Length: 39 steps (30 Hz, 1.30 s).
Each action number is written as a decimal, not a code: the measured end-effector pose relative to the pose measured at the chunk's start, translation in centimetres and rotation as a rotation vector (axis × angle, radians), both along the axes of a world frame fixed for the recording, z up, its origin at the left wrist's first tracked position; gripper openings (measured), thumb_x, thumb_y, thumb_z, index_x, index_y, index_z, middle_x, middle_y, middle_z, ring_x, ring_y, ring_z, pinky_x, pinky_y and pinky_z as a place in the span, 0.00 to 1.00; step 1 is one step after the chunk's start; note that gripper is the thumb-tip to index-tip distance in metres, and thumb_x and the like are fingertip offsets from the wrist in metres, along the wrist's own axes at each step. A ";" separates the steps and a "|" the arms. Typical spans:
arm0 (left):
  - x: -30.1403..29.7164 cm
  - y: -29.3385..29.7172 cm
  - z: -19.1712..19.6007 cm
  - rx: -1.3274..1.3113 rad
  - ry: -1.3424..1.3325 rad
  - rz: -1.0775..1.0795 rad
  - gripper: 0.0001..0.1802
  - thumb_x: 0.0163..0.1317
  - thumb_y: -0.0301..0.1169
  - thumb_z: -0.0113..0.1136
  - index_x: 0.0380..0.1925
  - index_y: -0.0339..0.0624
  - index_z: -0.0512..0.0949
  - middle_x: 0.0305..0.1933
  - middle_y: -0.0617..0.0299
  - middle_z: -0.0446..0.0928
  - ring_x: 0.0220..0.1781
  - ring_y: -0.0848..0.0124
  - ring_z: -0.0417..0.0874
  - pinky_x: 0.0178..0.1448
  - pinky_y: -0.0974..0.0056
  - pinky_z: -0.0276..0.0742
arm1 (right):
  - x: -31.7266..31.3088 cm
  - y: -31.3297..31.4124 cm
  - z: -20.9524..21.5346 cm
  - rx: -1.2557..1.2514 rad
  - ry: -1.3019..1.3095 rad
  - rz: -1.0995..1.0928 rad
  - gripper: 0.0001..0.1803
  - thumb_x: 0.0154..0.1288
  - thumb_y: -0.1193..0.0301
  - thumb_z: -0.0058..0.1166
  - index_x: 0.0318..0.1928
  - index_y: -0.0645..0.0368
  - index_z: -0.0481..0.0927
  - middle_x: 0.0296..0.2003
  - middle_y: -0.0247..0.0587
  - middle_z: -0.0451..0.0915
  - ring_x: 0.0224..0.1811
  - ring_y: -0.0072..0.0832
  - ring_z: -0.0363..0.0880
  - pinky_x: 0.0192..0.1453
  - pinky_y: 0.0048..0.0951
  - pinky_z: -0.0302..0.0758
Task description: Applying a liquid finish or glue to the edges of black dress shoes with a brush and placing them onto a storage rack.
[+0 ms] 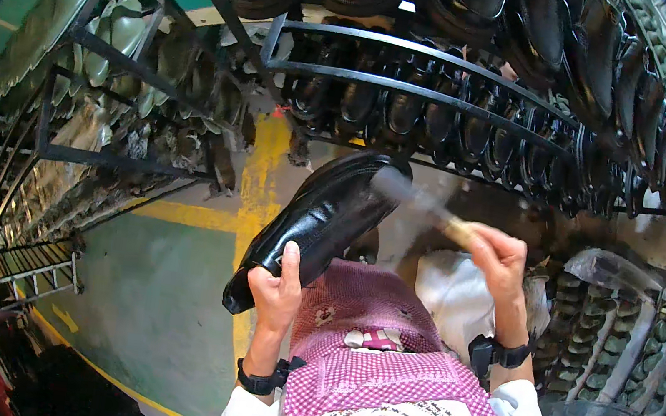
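Note:
A glossy black leather shoe (325, 207) is held out in front of me, its toe tilted up and away to the right. My left hand (275, 295) is closed round its near end, the thumb lying on the upper. Between the fingers of my right hand (500, 259) is the light wooden handle of a brush (456, 228). The brush head is smeared by motion and overlaps the toe of the shoe. Whether its bristles touch the leather, I cannot tell.
Ahead stands a metal rack (416, 88) with several rows of black shoes. Another rack (96, 156) at the left carries pale green shoe-shaped pieces. To the right are rows of dark-green pieces (564, 339) beneath plastic film. Yellow lines (266, 174) cross the green floor.

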<state>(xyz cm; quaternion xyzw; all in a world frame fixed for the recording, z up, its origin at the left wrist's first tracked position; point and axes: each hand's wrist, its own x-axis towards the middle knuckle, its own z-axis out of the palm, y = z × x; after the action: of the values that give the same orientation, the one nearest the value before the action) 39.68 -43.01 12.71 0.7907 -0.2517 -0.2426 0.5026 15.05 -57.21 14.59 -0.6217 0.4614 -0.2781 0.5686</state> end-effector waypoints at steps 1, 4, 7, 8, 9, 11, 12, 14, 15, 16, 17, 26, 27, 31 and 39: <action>0.4 -0.2 -0.1 0.021 0.004 -0.043 0.16 0.56 0.34 0.56 0.21 0.27 0.74 0.19 0.62 0.75 0.21 0.78 0.72 0.24 0.69 0.67 | 0.7 0.2 0.2 -0.068 0.050 0.137 0.12 0.56 0.76 0.52 0.42 0.66 0.77 0.26 0.29 0.77 0.23 0.12 0.70 0.24 0.11 0.64; 1.8 -0.6 -0.3 -0.009 0.046 -0.061 0.15 0.56 0.33 0.56 0.24 0.27 0.75 0.22 0.61 0.76 0.23 0.78 0.73 0.27 0.70 0.68 | 1.7 -0.6 0.7 -0.026 0.099 0.110 0.11 0.57 0.77 0.52 0.41 0.66 0.77 0.28 0.32 0.79 0.28 0.12 0.72 0.30 0.12 0.68; 3.1 -1.2 -0.8 0.007 0.039 -0.121 0.14 0.56 0.32 0.56 0.25 0.28 0.75 0.24 0.60 0.76 0.25 0.77 0.74 0.29 0.70 0.69 | 2.3 -0.1 0.7 0.052 0.081 0.156 0.11 0.57 0.77 0.51 0.41 0.67 0.77 0.30 0.33 0.79 0.31 0.13 0.73 0.34 0.14 0.70; 3.7 -1.2 -1.0 0.009 0.044 -0.131 0.14 0.56 0.32 0.56 0.25 0.28 0.75 0.24 0.60 0.76 0.25 0.77 0.74 0.29 0.70 0.69 | 2.6 -0.3 0.9 0.077 0.135 0.167 0.10 0.57 0.77 0.51 0.40 0.67 0.77 0.31 0.34 0.79 0.32 0.14 0.74 0.36 0.15 0.71; 4.3 -1.3 -1.2 0.026 0.092 -0.143 0.13 0.56 0.32 0.56 0.26 0.28 0.75 0.24 0.60 0.77 0.25 0.76 0.75 0.30 0.70 0.70 | 2.9 -0.6 1.3 0.102 0.188 0.178 0.10 0.57 0.77 0.51 0.40 0.67 0.77 0.32 0.35 0.79 0.33 0.15 0.74 0.38 0.16 0.71; 5.0 -1.6 -1.4 0.044 0.141 -0.162 0.13 0.56 0.31 0.56 0.27 0.28 0.75 0.24 0.60 0.77 0.26 0.75 0.76 0.31 0.70 0.70 | 2.4 -1.5 1.8 0.103 0.151 0.053 0.10 0.57 0.77 0.51 0.40 0.67 0.78 0.31 0.34 0.79 0.31 0.15 0.73 0.36 0.16 0.71; 5.3 -1.7 -1.5 0.008 0.126 -0.183 0.12 0.56 0.31 0.55 0.28 0.28 0.75 0.25 0.60 0.77 0.27 0.75 0.76 0.32 0.70 0.70 | 1.7 -2.0 1.7 0.082 0.185 0.071 0.10 0.57 0.77 0.51 0.39 0.67 0.78 0.30 0.33 0.79 0.29 0.14 0.72 0.33 0.16 0.70; 5.6 -2.2 -1.2 0.002 0.124 -0.225 0.12 0.56 0.30 0.55 0.30 0.27 0.76 0.27 0.59 0.77 0.29 0.75 0.76 0.35 0.70 0.71 | 2.3 -1.3 1.2 0.091 0.169 0.048 0.10 0.57 0.76 0.51 0.39 0.67 0.78 0.29 0.33 0.79 0.28 0.14 0.72 0.32 0.16 0.70; 5.7 -2.5 -1.3 0.003 0.130 -0.235 0.12 0.56 0.30 0.55 0.30 0.27 0.76 0.27 0.59 0.77 0.29 0.75 0.76 0.35 0.70 0.71 | 2.8 -1.0 1.1 0.099 0.151 0.030 0.10 0.57 0.76 0.51 0.40 0.67 0.78 0.29 0.33 0.79 0.28 0.14 0.71 0.31 0.15 0.69; 5.9 -2.8 -1.4 0.007 0.133 -0.250 0.12 0.56 0.29 0.55 0.30 0.27 0.76 0.28 0.59 0.77 0.29 0.75 0.76 0.35 0.70 0.71 | 3.6 -0.7 1.3 0.075 0.196 0.092 0.10 0.57 0.76 0.51 0.40 0.67 0.77 0.30 0.33 0.79 0.29 0.14 0.72 0.32 0.15 0.70; 6.4 -2.9 -1.6 0.011 0.130 -0.256 0.11 0.56 0.29 0.54 0.30 0.28 0.76 0.28 0.59 0.77 0.29 0.75 0.76 0.35 0.70 0.71 | 4.0 -0.7 0.9 0.100 0.159 0.098 0.10 0.57 0.76 0.52 0.40 0.67 0.77 0.30 0.33 0.79 0.30 0.14 0.72 0.33 0.15 0.70; 7.2 -5.0 -1.2 -0.063 0.063 -0.236 0.20 0.56 0.30 0.56 0.08 0.41 0.64 0.13 0.76 0.58 0.15 0.85 0.54 0.17 0.71 0.45 | 4.1 -1.5 1.0 0.002 0.173 -0.004 0.10 0.57 0.76 0.51 0.39 0.68 0.78 0.30 0.35 0.80 0.31 0.17 0.75 0.34 0.18 0.71; 7.3 -5.0 -1.1 -0.055 0.069 -0.226 0.21 0.56 0.31 0.56 0.07 0.43 0.62 0.12 0.76 0.57 0.15 0.84 0.53 0.17 0.71 0.45 | 3.7 -1.6 1.0 0.030 0.077 -0.171 0.10 0.57 0.76 0.52 0.39 0.68 0.78 0.30 0.35 0.80 0.30 0.18 0.75 0.33 0.18 0.72; 7.8 -5.7 -1.5 0.052 0.140 -0.299 0.18 0.56 0.31 0.56 0.11 0.36 0.66 0.13 0.74 0.60 0.17 0.82 0.58 0.19 0.71 0.54 | 3.8 -0.8 1.4 -0.011 0.073 -0.120 0.10 0.56 0.76 0.52 0.39 0.68 0.78 0.28 0.33 0.80 0.28 0.17 0.75 0.29 0.18 0.71; 8.5 -7.1 -2.3 0.068 0.215 -0.312 0.15 0.55 0.31 0.56 0.13 0.37 0.70 0.16 0.73 0.65 0.19 0.82 0.62 0.23 0.72 0.57 | 0.1 -1.4 -1.2 0.268 -0.596 -0.449 0.19 0.60 0.69 0.47 0.51 0.64 0.68 0.23 0.34 0.74 0.17 0.17 0.63 0.22 0.16 0.60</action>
<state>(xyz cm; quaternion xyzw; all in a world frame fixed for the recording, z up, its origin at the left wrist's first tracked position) 48.17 -50.12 10.36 0.7281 -0.3078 -0.4089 0.4559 15.15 -58.62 13.40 -0.3174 0.4329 -0.5011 0.6788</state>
